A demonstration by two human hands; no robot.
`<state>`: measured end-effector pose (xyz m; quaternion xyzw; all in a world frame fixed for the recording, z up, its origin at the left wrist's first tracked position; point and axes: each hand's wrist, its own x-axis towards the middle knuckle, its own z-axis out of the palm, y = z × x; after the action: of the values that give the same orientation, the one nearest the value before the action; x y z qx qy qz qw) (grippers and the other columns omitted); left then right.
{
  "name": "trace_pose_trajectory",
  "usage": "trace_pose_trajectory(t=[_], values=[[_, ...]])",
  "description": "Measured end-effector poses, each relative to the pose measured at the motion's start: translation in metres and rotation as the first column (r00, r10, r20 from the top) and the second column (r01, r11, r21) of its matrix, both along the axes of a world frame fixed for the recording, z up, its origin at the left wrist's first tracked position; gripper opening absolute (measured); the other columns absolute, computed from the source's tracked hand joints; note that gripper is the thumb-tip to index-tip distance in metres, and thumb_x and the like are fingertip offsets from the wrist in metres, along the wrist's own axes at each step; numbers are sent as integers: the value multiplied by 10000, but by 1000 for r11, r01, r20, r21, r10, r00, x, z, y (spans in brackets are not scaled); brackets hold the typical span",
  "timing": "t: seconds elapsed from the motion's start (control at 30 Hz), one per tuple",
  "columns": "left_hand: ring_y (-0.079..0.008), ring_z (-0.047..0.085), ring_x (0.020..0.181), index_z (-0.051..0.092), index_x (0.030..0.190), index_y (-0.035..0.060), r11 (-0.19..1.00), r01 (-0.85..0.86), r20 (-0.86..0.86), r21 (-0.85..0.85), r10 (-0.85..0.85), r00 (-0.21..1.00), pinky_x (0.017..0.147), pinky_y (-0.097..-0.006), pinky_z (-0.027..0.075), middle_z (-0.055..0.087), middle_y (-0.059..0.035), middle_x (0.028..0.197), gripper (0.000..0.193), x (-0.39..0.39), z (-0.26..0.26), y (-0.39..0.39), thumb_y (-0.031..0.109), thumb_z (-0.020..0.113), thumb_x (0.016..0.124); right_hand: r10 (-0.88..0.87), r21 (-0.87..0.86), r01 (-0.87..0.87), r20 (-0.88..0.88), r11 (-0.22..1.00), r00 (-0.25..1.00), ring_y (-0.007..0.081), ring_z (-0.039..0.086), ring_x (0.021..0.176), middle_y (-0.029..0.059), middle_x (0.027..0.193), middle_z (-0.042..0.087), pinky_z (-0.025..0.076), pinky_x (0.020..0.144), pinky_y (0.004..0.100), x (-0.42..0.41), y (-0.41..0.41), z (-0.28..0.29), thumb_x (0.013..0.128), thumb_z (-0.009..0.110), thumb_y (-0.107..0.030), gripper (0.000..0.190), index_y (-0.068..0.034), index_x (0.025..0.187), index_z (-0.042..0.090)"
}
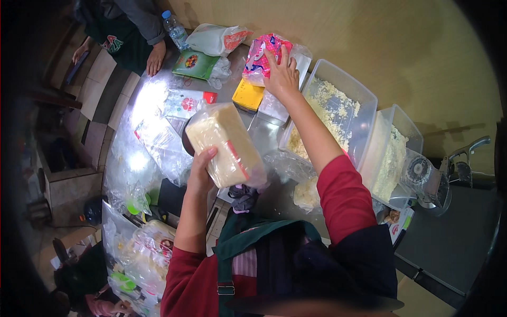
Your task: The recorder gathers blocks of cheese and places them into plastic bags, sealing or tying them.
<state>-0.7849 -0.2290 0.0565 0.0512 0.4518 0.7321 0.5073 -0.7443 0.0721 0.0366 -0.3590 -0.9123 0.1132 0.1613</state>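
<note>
My left hand (pixel 202 168) grips a large pale block in clear plastic wrap (pixel 225 146), tilted above the metal table; a red stripe runs along its side. My right hand (pixel 282 75) reaches to the back of the table and rests with spread fingers on a pink printed plastic package (pixel 259 57); whether the fingers grip it, I cannot tell. Just below that package sits a yellow box (pixel 248 95). A clear plastic bin (pixel 366 103) with pale grated crumbs stands right of my right forearm. Behind the block, a dark round object shows only in part.
A second bin (pixel 414 130) of crumbs and a metal-handled appliance (pixel 447 170) stand at the right. At the back left are a water bottle (pixel 177 33), a green packet (pixel 196 65) and a co-worker's hand (pixel 156 58) on the table edge. Plastic bags (pixel 138 253) lie lower left.
</note>
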Motion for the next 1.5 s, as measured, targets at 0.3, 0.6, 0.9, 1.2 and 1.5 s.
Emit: trace_pose_trajectory(t=[0.3, 0.6, 0.9, 1.2, 1.5], values=[[-245, 584, 1090, 123, 1483, -18, 993, 23, -538, -115, -82, 839, 915, -332, 476, 544, -175, 1244, 929, -77, 8, 107, 312, 687, 822, -275, -356, 169, -273, 919, 922, 426, 618, 875, 220, 969, 622, 497, 734, 484, 20, 74, -46, 858, 609, -201, 171, -57, 933, 554], [-369, 553, 1166, 56, 1497, -8, 888, -88, -774, -451, -340, 535, 969, -374, 444, 485, -308, 1306, 1144, -127, -56, 167, 510, 731, 732, -91, 105, 99, -75, 990, 993, 347, 546, 1075, 190, 1194, 574, 395, 934, 501, -14, 27, -28, 806, 665, -293, 472, -126, 1216, 503], [-433, 532, 1122, 83, 1510, 51, 706, -236, -744, -668, -643, 183, 962, -424, 440, 491, -351, 1206, 1163, -114, -53, 206, 590, 707, 689, -272, -270, 155, -477, 950, 836, 273, 610, 808, 115, 951, 646, 491, 712, 365, -2, 80, -54, 832, 540, -40, 213, -37, 1043, 562], [-380, 497, 1164, 61, 1519, 96, 595, -267, -623, -758, -782, 27, 970, -413, 435, 484, -246, 1247, 1164, -102, -44, 249, 581, 715, 688, -644, -669, -374, -736, 642, 210, 106, 572, 798, 46, 938, 590, 484, 732, 253, 16, 89, -17, 888, 493, -22, 169, -7, 1052, 531], [-405, 429, 1209, 18, 1525, 135, 618, -208, -622, -758, -781, -54, 977, -501, 409, 431, -237, 1300, 1233, -84, -52, 254, 551, 773, 643, -697, -636, -488, -714, 599, 75, 120, 594, 868, 60, 970, 601, 495, 773, 265, 20, 83, -11, 890, 467, -12, 191, -16, 1074, 521]])
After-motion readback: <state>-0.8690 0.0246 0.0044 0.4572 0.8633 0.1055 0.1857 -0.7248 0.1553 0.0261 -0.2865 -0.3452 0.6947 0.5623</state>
